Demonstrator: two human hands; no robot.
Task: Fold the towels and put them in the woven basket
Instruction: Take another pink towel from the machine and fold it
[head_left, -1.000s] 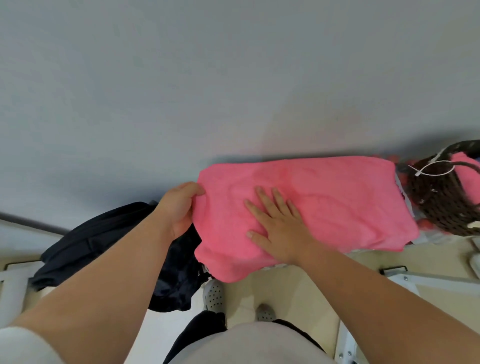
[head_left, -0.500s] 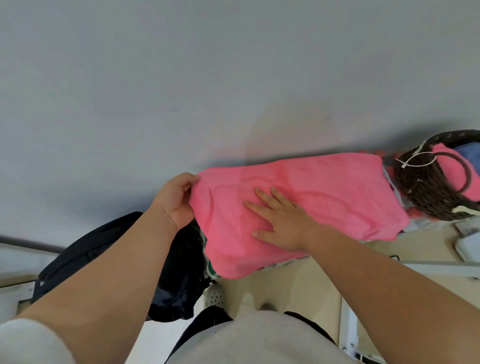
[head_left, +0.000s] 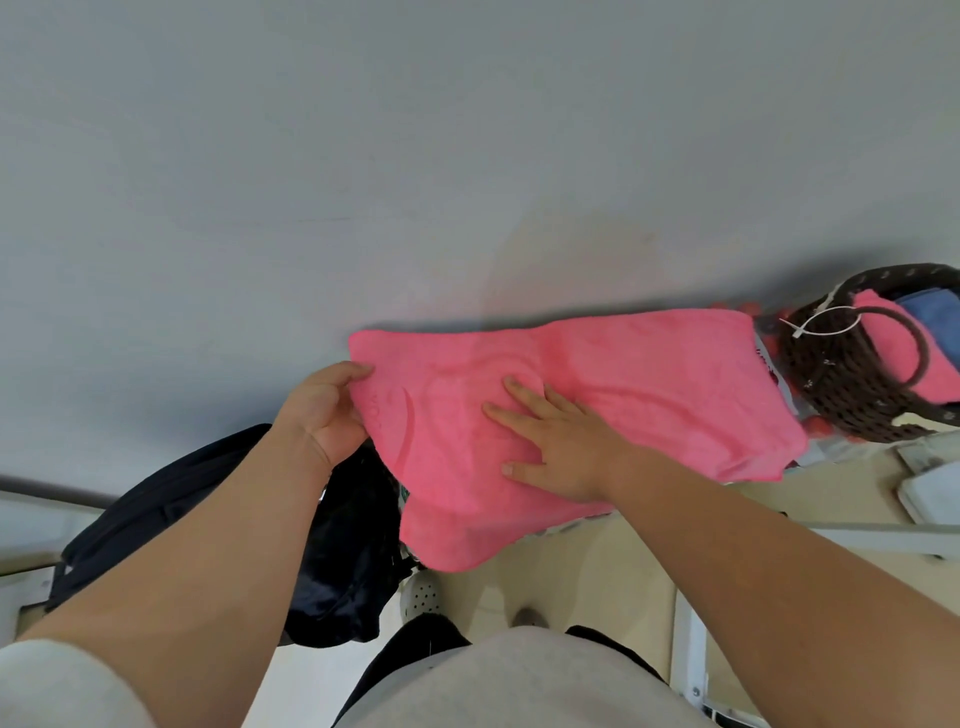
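A bright pink terry towel (head_left: 597, 395) lies across the frame's centre on a pale grey surface (head_left: 363, 182). The left hand (head_left: 324, 410) pinches its left edge, thumb on top. The right hand (head_left: 556, 441) presses flat on it, fingers spread. The dark brown woven basket (head_left: 852, 395) (pink and blue cloth inside) sits at the right edge, just beside the towel.

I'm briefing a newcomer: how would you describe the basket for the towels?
Follow the grey table to its right end. Past the spread pink towel stands the woven basket. It alone is dark brown openwork, with a white tie at its rim.
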